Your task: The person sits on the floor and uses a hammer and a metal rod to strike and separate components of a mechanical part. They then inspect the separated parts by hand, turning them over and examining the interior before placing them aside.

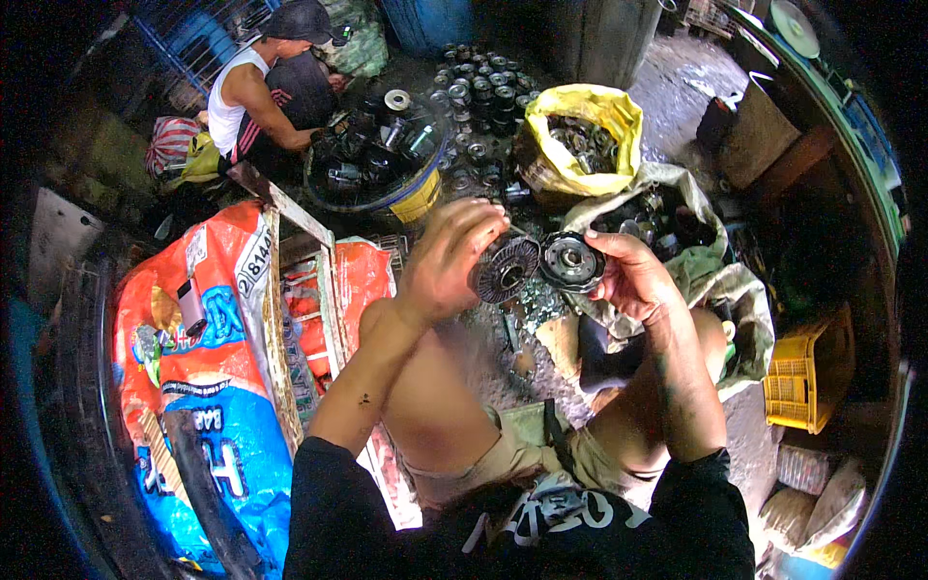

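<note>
while both hands are raised above the knees, a dark ribbed disc (507,270) is pinched by the left hand (447,259), its near edge hidden behind the fingers; just right of it, a round grey hub (571,261) is gripped by the right hand (633,280). whether the two parts touch cannot be made out. farther off, a yellow sack (592,114) of blurred metal parts is seen

Wet concrete floor (677,87), a yellow crate (802,382) right, dim corners around.
</note>
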Available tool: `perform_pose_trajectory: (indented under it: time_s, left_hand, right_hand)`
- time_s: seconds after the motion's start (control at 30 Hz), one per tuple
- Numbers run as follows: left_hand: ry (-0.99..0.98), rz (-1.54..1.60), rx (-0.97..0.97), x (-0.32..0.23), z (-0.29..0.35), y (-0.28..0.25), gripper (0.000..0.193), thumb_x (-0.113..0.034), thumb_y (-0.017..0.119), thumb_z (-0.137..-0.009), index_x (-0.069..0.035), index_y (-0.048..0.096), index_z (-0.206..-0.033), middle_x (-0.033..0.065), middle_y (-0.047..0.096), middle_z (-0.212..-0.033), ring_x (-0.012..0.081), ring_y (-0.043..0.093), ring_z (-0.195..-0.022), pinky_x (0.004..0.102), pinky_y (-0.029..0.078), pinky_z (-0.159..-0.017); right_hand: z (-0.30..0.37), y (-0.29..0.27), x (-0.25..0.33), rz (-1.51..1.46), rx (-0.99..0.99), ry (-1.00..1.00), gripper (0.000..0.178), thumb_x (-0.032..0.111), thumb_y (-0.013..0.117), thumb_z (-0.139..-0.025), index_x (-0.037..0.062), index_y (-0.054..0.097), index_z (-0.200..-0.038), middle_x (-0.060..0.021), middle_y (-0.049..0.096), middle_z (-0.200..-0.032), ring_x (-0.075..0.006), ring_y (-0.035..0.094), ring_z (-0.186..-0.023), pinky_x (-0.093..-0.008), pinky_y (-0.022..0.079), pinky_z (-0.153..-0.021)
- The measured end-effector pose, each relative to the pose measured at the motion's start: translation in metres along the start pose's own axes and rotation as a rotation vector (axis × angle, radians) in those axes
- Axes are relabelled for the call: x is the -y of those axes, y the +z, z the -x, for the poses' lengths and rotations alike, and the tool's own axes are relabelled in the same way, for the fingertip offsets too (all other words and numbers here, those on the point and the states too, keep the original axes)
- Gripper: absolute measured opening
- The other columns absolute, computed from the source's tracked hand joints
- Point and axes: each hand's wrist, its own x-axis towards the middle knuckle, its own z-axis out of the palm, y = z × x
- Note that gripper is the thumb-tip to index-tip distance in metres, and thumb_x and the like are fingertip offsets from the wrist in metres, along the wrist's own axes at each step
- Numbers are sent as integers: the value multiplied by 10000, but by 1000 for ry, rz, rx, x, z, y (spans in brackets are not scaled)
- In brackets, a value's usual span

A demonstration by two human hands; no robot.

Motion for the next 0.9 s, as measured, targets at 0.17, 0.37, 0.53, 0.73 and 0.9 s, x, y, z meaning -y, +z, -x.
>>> perform_pose_trajectory:
  time_s: [0.17,0.37,0.53,0.73,0.9]
  left_hand:
    - [-992,969,172,-39,15,16,579,-190,795,-723,-20,544,-1216,118,653,-1102,266,638,-1001,390,512,-901]
    - [-1607,1556,473,-67,53,10,737,-284,792,-663,-13,498,-1283,104,662,-1075,237,657,-934,380,543,-838]
    - [-1255,1003,426,-46,57,27,783,-159,873,-618,-35,494,-1292,63,635,-1122,192,594,-1048,340,445,-976]
    - [-980,408,267,-34,72,40,912,-199,948,-505,-66,490,-1282,93,628,-1176,198,591,-1105,345,447,-994]
    - [-786,289,172,-44,64,46,890,-252,931,-489,-76,513,-1256,107,619,-1212,267,603,-1132,370,451,-1010]
  right_hand:
    - [39,2,-10,1188,-19,-876,230,246,678,-885,17,665,-901,-42,664,-809,-176,619,-687,-331,510,-615]
    - [77,-1,1,2013,424,-1312,267,185,695,-734,44,657,-957,-35,629,-886,-204,599,-790,-335,502,-684]
    - [70,-46,-37,1464,-35,-332,233,213,644,-873,-19,648,-852,-221,675,-834,-359,671,-768,-426,528,-690]
    - [0,-142,-32,1641,93,138,187,166,744,-757,19,726,-869,-109,698,-804,-182,661,-679,-356,542,-630]
    - [-38,-147,39,620,-456,-77,456,454,623,-901,1,676,-920,-89,670,-751,-143,629,-592,-266,529,-522]
